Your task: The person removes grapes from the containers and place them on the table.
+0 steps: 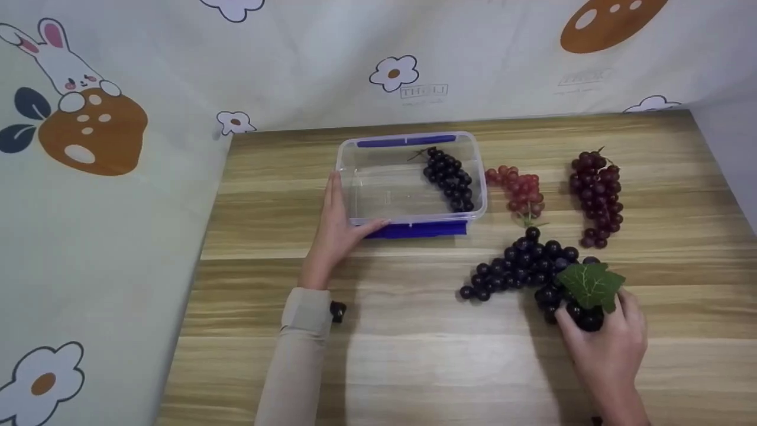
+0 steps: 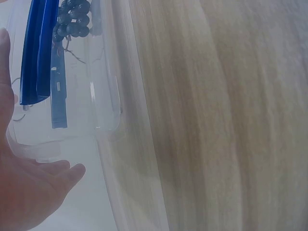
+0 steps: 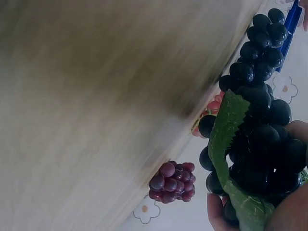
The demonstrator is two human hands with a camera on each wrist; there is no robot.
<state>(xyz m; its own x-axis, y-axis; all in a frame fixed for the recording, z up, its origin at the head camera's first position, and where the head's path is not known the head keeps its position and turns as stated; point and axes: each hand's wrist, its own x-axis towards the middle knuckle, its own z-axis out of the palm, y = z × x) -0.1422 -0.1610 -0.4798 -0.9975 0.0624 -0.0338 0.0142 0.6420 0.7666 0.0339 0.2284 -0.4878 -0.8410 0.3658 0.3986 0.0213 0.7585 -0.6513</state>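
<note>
We find one small black grape bunch (image 1: 449, 180) lying inside the clear latch box (image 1: 384, 183), toward its right wall, and three bunches outside it; on that count we judge the work to be at an early stage. Outstanding are the red grape bunch (image 1: 523, 190), just right of the box, the dark purple grape bunch (image 1: 597, 198), farther right, and the large black grape bunch (image 1: 520, 263), to the right of the box on its near side. The right hand (image 1: 612, 343) grips the last of these at its leaf (image 1: 591, 283) end, thumb opposed to fingers; its shadow suggests to us that it is raised. The left hand (image 1: 338, 228) is spread about the box's near-left corner, straight fingers against the left wall and thumb along the near rim above the blue latch (image 1: 426, 229). Inside the box, we note bare floor left of the small bunch. The box's right rim stands between the large bunch's narrow tip and that floor, and would need clearing. Bare tabletop (image 1: 236, 307) shows left and nearward of the box; the printed sheet (image 1: 307, 71) bounds the far side.
</note>
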